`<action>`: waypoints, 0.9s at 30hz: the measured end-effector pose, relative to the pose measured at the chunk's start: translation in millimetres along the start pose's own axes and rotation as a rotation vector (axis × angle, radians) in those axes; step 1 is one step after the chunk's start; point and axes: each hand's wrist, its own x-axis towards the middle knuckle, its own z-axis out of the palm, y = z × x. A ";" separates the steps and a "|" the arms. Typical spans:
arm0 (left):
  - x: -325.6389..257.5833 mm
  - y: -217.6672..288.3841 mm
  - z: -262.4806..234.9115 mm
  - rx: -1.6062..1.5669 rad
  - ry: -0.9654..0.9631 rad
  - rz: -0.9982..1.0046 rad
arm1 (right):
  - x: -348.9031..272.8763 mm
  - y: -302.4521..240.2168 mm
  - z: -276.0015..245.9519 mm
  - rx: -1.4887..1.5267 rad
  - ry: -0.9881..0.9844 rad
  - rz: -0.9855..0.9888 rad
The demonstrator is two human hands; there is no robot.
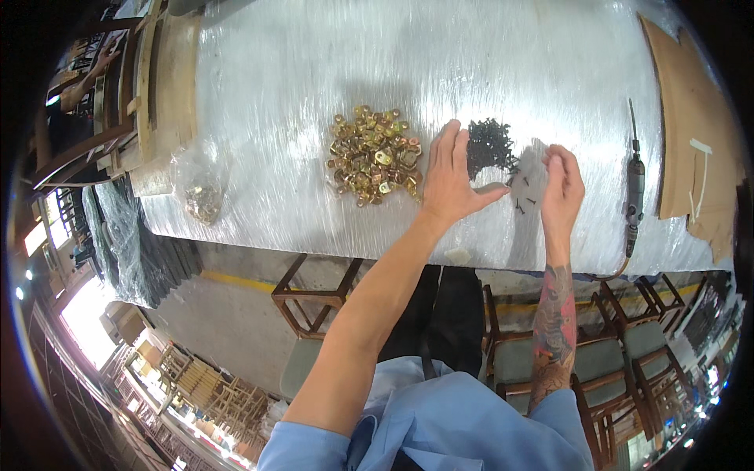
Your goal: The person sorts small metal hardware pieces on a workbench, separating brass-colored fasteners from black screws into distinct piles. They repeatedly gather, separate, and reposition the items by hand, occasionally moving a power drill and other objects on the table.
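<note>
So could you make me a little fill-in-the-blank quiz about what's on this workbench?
1. The left hand lies flat between the brass plates and a pile of ____ screws.
2. The table is wrapped in clear ____ film.
3. The power tool lies to the ____ of the right hand.

Missing words: black; plastic; right

Bright daylight glares off the plastic-wrapped table; soft shadows fall beneath both hands, and fisheye distortion bends and darkens the edges.
</note>
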 end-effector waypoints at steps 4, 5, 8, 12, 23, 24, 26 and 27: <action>1.1 -3.7 12.7 0.033 0.006 -0.021 | -39.1 12.0 -32.2 -0.388 -0.182 -0.033; 3.8 -5.3 14.5 0.042 0.020 0.004 | -49.4 7.3 -34.3 -0.441 -0.260 -0.064; 1.8 -4.5 16.4 0.015 0.032 -0.032 | -55.9 4.9 -25.5 -0.562 -0.236 0.015; 2.5 -3.4 10.0 -0.120 -0.092 -0.269 | -50.3 -3.3 -0.5 -0.459 -0.175 0.092; -13.0 -1.5 10.5 -0.047 -0.086 -0.059 | 23.4 19.9 12.5 -0.253 -0.595 0.056; -12.7 1.5 12.4 -0.038 -0.104 -0.071 | 29.6 17.6 12.9 -0.255 -0.523 -0.002; -9.8 4.0 14.9 -0.048 -0.098 -0.094 | 40.8 13.8 14.1 -0.295 -0.377 -0.118; -9.6 5.9 14.6 -0.055 -0.083 -0.107 | 43.0 8.9 22.7 -0.286 -0.351 -0.210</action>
